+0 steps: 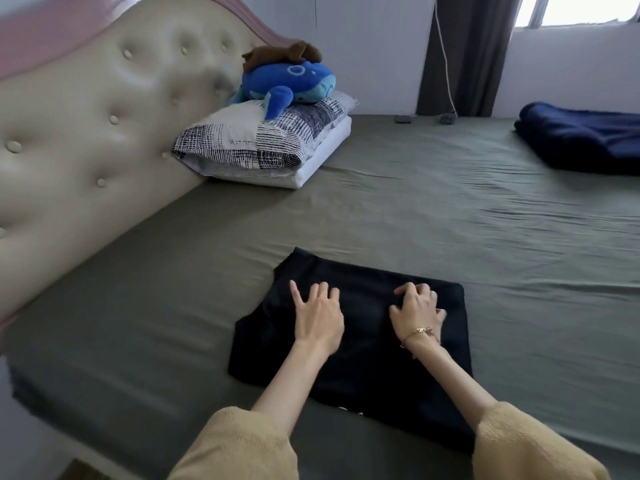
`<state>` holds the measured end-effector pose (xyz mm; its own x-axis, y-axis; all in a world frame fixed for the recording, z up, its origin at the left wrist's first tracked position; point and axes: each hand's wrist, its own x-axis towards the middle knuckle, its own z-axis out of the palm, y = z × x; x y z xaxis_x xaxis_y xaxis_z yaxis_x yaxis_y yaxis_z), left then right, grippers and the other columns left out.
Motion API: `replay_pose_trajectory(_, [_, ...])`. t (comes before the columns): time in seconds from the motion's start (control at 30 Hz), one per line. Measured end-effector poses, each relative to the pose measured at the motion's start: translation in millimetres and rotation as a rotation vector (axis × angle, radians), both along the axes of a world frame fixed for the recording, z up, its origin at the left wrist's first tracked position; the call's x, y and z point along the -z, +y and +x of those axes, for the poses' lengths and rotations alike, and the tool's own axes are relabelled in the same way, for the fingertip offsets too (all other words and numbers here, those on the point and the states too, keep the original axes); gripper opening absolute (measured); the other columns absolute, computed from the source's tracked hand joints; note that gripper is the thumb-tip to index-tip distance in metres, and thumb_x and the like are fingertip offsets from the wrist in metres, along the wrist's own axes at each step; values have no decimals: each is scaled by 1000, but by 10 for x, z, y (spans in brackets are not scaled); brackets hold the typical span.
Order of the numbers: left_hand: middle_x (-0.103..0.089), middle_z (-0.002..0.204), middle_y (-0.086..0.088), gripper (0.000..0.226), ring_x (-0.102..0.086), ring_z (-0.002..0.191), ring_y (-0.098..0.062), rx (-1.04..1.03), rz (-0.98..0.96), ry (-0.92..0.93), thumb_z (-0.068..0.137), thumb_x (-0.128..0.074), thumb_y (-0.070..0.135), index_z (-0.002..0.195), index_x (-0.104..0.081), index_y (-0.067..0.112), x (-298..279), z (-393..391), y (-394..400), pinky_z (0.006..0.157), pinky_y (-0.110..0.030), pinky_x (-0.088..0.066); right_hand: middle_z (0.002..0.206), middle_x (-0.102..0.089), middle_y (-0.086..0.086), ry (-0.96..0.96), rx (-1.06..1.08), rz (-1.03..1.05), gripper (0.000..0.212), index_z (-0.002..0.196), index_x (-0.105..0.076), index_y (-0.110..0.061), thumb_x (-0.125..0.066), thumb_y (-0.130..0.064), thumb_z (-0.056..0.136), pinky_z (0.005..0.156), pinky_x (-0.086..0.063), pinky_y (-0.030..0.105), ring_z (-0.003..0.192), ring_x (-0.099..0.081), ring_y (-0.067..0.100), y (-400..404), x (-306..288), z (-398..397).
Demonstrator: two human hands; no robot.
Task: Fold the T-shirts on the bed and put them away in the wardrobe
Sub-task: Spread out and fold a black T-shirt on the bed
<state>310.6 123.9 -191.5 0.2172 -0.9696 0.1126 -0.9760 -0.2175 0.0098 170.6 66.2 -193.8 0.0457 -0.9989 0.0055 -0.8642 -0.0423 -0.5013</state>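
left of the black t-shirt (pixel 349 341), up against the bed's edge: a tufted cream headboard (pixel 104 133). beyond the t-shirt and to its left, against that headboard: a patterned pillow (pixel 256 140) stacked on a white one, with a blue plush whale (pixel 287 84) on top, seemingly parked well clear of the folding space. on the near part of the green sheet (pixel 450 209): the t-shirt itself, spread flat and already folded into a rough rectangle, kept close to the edge, probably for easy reach. on the t-shirt's left half: the left hand (pixel 318 315), fingers spread and nearly straight, pressed flat, gripping nothing, likely smoothing the cloth. on its right half: the right hand (pixel 417 311), a bracelet (pixel 420 332) at the wrist, fingers bent with tips on the fabric; whether pinching a fold or merely pressing, cannot tell. far right of the t-shirt, near the window wall: a folded navy cloth (pixel 581 140), well apart. no wardrobe in view; putting away not yet begun, by this judgement.
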Motion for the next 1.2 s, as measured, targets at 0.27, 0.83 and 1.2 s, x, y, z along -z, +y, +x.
replay_pose_trajectory(0.27, [4, 160, 2, 81, 10, 146, -10, 127, 97, 232, 76, 18, 56, 151, 1, 30, 275, -441, 80, 113, -50, 12, 131, -37, 15, -29, 295, -1, 45, 126, -39, -10, -53, -31, 89, 98, -32, 43, 125, -30, 30, 299, 69, -489])
replay_pose_trajectory(0.83, [10, 159, 5, 51, 16, 144, -9, 189, 195, 249, 101, -6, 44, 150, 6, 32, 169, -868, 125, 114, -48, 15, 122, -56, 24, -298, 306, 258, 36, 118, -54, 1, -49, -27, 96, 87, -43, 37, 114, -52, 38, 185, -88, -1008])
replay_pose_trajectory(1.2, [14, 158, 0, 104, 16, 145, -13, 273, 149, 252, 53, 36, 58, 150, 11, 28, 202, -2182, 92, 110, -53, 17, 116, -61, 21, -253, 377, 214, 31, 113, -60, -5, -55, -27, 92, 84, -45, 35, 112, -54, 35, 97, -83, -2297])
